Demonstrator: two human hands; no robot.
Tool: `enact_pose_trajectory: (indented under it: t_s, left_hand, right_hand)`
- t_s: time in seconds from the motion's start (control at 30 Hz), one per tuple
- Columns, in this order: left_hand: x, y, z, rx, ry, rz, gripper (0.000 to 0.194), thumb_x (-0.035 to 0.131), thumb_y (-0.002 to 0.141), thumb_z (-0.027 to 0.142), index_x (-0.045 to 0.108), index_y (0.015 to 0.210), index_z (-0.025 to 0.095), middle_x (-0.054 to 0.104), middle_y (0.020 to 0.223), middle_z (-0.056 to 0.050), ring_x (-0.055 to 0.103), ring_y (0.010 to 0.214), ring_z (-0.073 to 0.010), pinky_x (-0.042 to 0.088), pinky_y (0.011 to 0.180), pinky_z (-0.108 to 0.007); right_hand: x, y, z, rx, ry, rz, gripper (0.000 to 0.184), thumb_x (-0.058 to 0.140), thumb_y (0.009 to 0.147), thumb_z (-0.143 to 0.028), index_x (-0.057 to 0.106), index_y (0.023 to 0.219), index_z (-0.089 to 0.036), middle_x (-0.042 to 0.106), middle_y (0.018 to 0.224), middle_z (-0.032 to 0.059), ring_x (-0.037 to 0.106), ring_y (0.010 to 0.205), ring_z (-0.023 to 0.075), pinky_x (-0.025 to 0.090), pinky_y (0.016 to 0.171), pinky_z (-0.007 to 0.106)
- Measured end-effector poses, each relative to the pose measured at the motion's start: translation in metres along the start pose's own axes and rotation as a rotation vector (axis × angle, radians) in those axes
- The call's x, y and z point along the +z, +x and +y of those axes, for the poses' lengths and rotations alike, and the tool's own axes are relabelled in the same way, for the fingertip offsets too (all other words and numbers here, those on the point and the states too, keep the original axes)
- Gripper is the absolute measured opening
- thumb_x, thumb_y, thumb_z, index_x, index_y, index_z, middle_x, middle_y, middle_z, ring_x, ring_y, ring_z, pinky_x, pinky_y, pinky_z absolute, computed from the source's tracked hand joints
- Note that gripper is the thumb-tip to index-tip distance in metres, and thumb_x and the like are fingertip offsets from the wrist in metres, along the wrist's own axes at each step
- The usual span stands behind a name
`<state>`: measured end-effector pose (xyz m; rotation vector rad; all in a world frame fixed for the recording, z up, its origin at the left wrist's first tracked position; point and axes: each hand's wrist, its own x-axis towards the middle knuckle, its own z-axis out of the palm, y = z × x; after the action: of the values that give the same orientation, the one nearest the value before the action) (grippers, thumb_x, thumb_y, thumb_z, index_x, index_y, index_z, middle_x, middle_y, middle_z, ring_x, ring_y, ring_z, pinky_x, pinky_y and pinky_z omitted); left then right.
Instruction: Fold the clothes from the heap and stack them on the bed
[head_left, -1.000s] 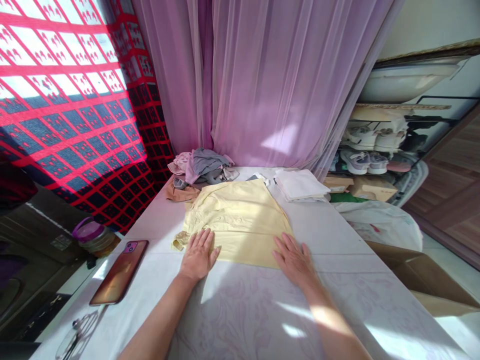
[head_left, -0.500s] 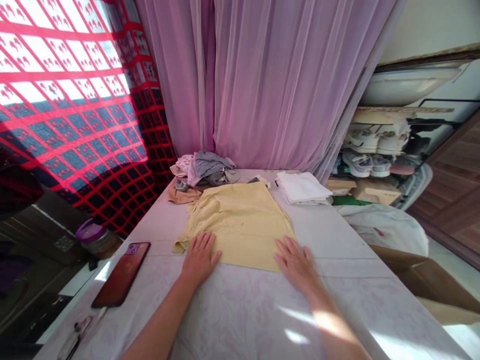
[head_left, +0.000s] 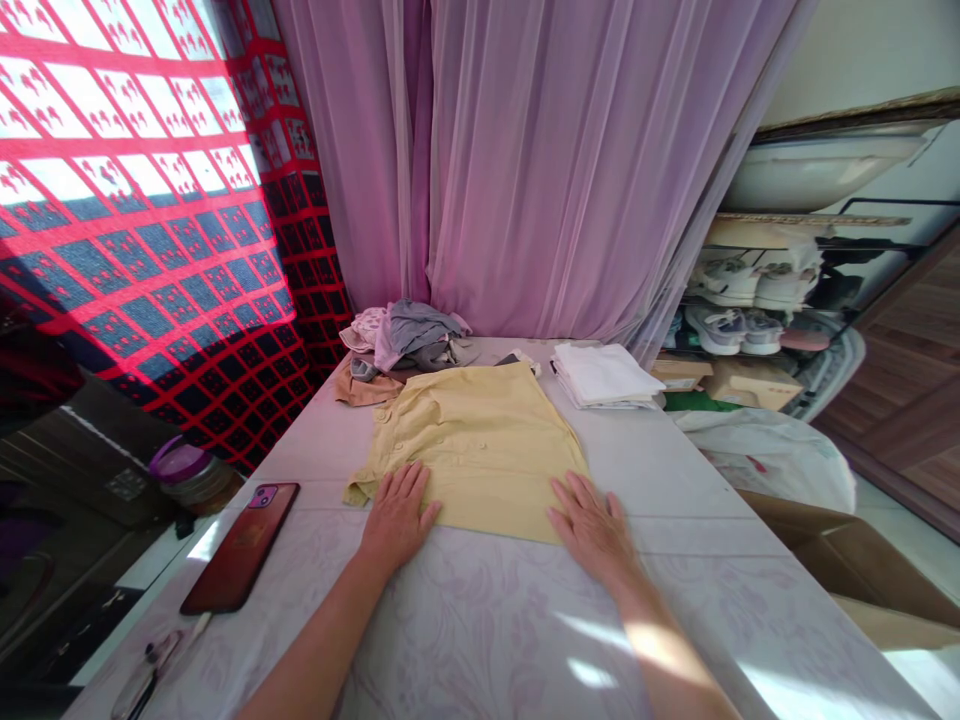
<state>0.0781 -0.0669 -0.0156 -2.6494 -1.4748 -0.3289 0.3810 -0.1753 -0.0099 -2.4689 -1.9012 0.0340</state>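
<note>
Barely shifted, the left hand (head_left: 395,522) and right hand (head_left: 597,532) lie open, gripping nothing, seemingly smoothing the yellow garment (head_left: 499,455); lifting its edge would need a pinch.

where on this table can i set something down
Free: between phone and left forearm, between that and the right forearm, and right of the yellow buttoned garment, nearer than the folded white cloths. Crowded: the far left, where heaped clothes meet the garment.

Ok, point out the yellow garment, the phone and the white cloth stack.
Yellow garment (head_left: 499,465): head view, plain fabric between the hands.
Phone (head_left: 244,555): head view, middle of its reddish back.
White cloth stack (head_left: 606,374): head view, top cloth.
</note>
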Motion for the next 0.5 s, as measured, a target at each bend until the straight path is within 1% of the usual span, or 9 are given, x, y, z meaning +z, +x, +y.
enact_pose_trajectory:
  t_s: [0.1,0.17,0.23,0.27,0.33,0.37,0.43,0.5]
  left_hand:
    - [-0.002,0.0,0.001,-0.003,-0.019,-0.009,0.055,0.037,0.094,0.046,0.045,0.14,0.018,0.044,0.148,-0.009,0.037,0.138,-0.0255,0.027,0.114,-0.047]
    - [-0.007,0.002,0.0,0.0,-0.037,-0.033,0.054,0.039,0.093,0.046,0.047,0.138,0.018,0.045,0.147,-0.01,0.039,0.137,-0.0264,0.029,0.113,-0.047]
    - [-0.017,0.008,-0.003,0.012,-0.068,-0.08,0.051,0.041,0.092,0.044,0.05,0.135,0.019,0.048,0.145,-0.01,0.043,0.134,-0.0266,0.033,0.11,-0.045]
    - [-0.024,0.012,-0.006,0.014,-0.09,-0.111,0.048,0.042,0.092,0.043,0.053,0.133,0.02,0.053,0.141,-0.009,0.048,0.129,-0.0261,0.038,0.106,-0.043]
    - [-0.041,0.026,-0.013,-0.009,-0.135,-0.165,0.042,0.04,0.093,0.041,0.058,0.126,0.023,0.064,0.127,-0.007,0.06,0.114,-0.0238,0.047,0.093,-0.037]
    - [-0.05,0.036,-0.016,-0.041,-0.149,-0.179,0.039,0.038,0.093,0.04,0.061,0.122,0.025,0.069,0.118,-0.006,0.065,0.105,-0.0227,0.049,0.085,-0.034]
    - [-0.068,0.06,-0.025,-0.093,-0.152,-0.169,0.036,0.036,0.094,0.04,0.065,0.111,0.028,0.074,0.104,-0.004,0.068,0.092,-0.0206,0.049,0.075,-0.029]
    - [-0.081,0.088,-0.033,-0.107,-0.132,-0.13,0.034,0.038,0.094,0.037,0.067,0.107,0.027,0.074,0.1,-0.003,0.068,0.09,-0.0197,0.048,0.073,-0.027]
  right_hand:
    - [-0.002,-0.001,-0.001,0.0,0.003,0.016,0.051,0.028,0.097,-0.042,0.04,0.144,-0.028,0.031,0.154,0.0074,0.026,0.142,0.0241,0.02,0.111,0.057]
    - [-0.001,-0.002,0.0,-0.006,0.018,0.034,0.05,0.03,0.096,-0.041,0.044,0.142,-0.027,0.035,0.153,0.0078,0.028,0.141,0.0248,0.021,0.11,0.058]
    - [0.001,-0.002,0.004,-0.013,0.055,0.074,0.047,0.031,0.095,-0.04,0.05,0.136,-0.027,0.04,0.15,0.0082,0.034,0.138,0.0254,0.024,0.11,0.057]
    - [0.003,-0.002,0.007,-0.014,0.081,0.107,0.046,0.031,0.095,-0.04,0.053,0.133,-0.026,0.043,0.147,0.0082,0.037,0.136,0.0253,0.025,0.109,0.055]
    - [0.007,0.001,0.013,-0.004,0.135,0.196,0.044,0.031,0.094,-0.038,0.059,0.127,-0.026,0.05,0.142,0.0081,0.046,0.129,0.0244,0.029,0.108,0.052]
    - [0.009,0.003,0.016,0.001,0.16,0.246,0.044,0.031,0.094,-0.038,0.061,0.124,-0.026,0.053,0.139,0.008,0.049,0.126,0.0236,0.03,0.108,0.05]
    - [0.014,0.007,0.02,-0.001,0.201,0.338,0.044,0.031,0.094,-0.037,0.064,0.119,-0.025,0.057,0.135,0.0079,0.054,0.121,0.0225,0.032,0.107,0.047]
    - [0.019,0.011,0.022,-0.014,0.232,0.407,0.044,0.03,0.094,-0.038,0.066,0.116,-0.024,0.06,0.132,0.0079,0.056,0.118,0.0221,0.033,0.107,0.046]
